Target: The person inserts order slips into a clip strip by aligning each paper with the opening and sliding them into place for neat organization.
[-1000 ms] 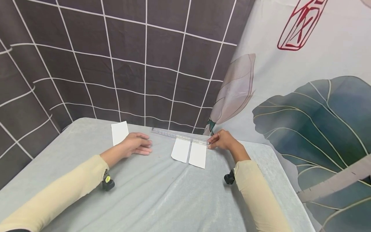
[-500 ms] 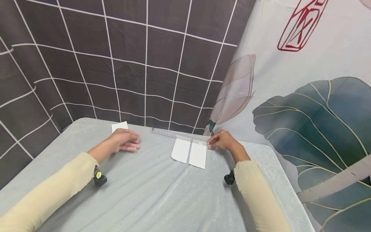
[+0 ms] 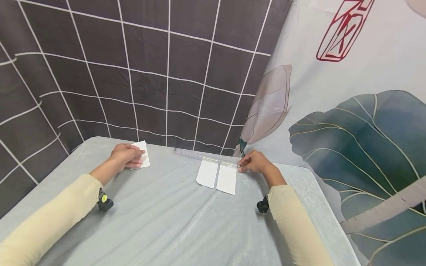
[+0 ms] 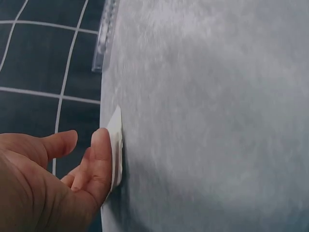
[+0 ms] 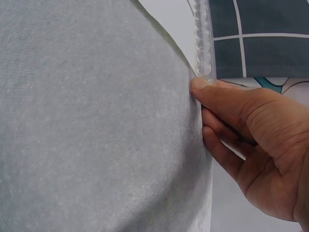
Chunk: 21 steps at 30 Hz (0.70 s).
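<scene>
My left hand [image 3: 124, 157] is over a small white paper card [image 3: 145, 157] at the table's far left. In the left wrist view its fingers lie against the face of that card [image 4: 117, 130], and the thumb stands apart from them. At the back of the table, my right hand [image 3: 255, 162] pinches the right end of a clear plastic ruler [image 3: 189, 154]. Below the ruler's edge lie two more white cards, one on the left [image 3: 207, 175] and one on the right [image 3: 227, 180], with a narrow gap between them.
A pale grey cloth with soft creases covers the table [image 3: 186, 229]. Behind it hangs a dark curtain [image 3: 146, 88] with white grid lines. On the right is a white curtain [image 3: 309, 74] with large leaf prints. The ruler lies along the back edge.
My left hand has moved left, away from the ruler's left end, and its fingers now overlap the left card. The right hand and the ruler have stayed in place.
</scene>
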Each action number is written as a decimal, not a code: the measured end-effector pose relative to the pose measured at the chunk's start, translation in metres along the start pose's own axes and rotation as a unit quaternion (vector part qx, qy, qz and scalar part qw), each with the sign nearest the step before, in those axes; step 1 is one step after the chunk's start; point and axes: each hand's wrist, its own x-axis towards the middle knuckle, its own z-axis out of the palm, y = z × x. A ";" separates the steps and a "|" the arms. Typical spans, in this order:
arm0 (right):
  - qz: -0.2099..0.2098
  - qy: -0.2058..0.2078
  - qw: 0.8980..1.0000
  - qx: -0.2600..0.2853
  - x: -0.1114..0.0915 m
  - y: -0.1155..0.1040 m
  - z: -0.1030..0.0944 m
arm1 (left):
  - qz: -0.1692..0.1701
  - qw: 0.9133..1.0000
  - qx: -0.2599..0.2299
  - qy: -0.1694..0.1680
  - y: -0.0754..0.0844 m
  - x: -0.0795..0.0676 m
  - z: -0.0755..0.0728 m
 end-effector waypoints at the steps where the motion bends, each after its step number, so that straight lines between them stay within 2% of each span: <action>1: 0.001 0.001 1.000 0.002 0.000 0.000 0.000 | -0.001 1.000 0.005 0.008 -0.001 0.001 -0.002; 13: 0.004 0.000 1.000 0.004 0.000 0.000 0.001 | -0.044 0.995 0.010 0.093 -0.002 0.003 -0.020; 17: 0.001 0.000 1.000 0.005 0.001 -0.001 0.001 | -0.056 0.992 0.037 0.110 -0.004 0.005 -0.022; 21: 0.002 0.000 1.000 0.002 0.002 0.000 0.001 | -0.051 0.989 0.076 0.115 -0.005 0.006 -0.021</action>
